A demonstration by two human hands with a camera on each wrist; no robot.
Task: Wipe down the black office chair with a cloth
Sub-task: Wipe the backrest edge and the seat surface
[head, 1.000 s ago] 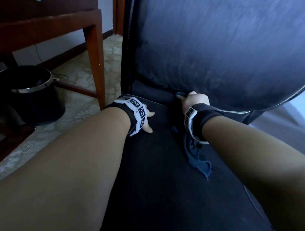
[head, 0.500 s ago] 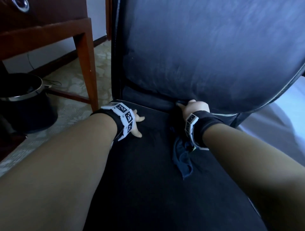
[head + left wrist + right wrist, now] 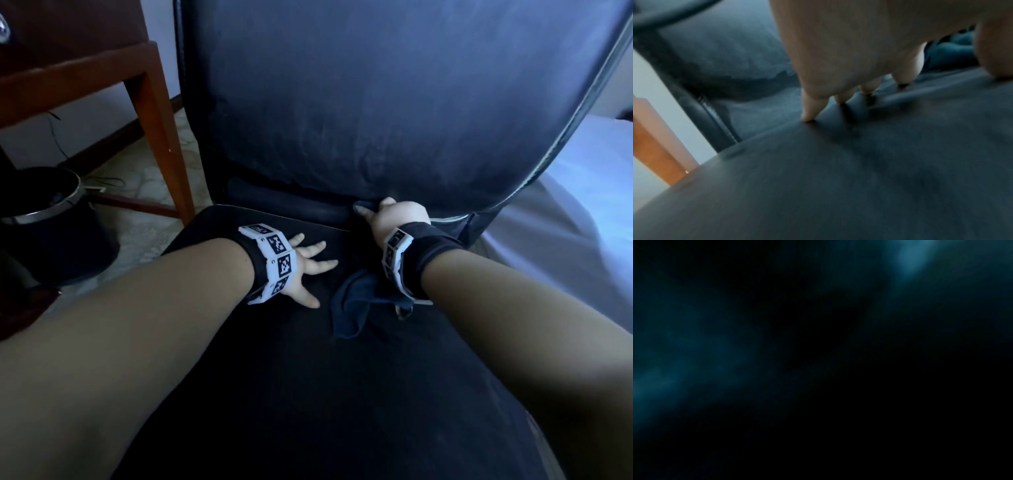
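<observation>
here left hand (image 3: 306,270) splays on seat (image 3: 308,394); right hand (image 3: 399,219) grips cloth (image 3: 352,308).

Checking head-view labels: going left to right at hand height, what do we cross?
Black bin → wooden table leg → left hand, spread on the seat → blue cloth → right hand → white bedding.

Your left hand (image 3: 305,270) rests on the seat (image 3: 308,394), fingers (image 3: 812,110) spread and straight, tips touching it. Your right hand (image 3: 397,219) is fisted at the seat's back edge, gripping the cloth (image 3: 356,308).
</observation>
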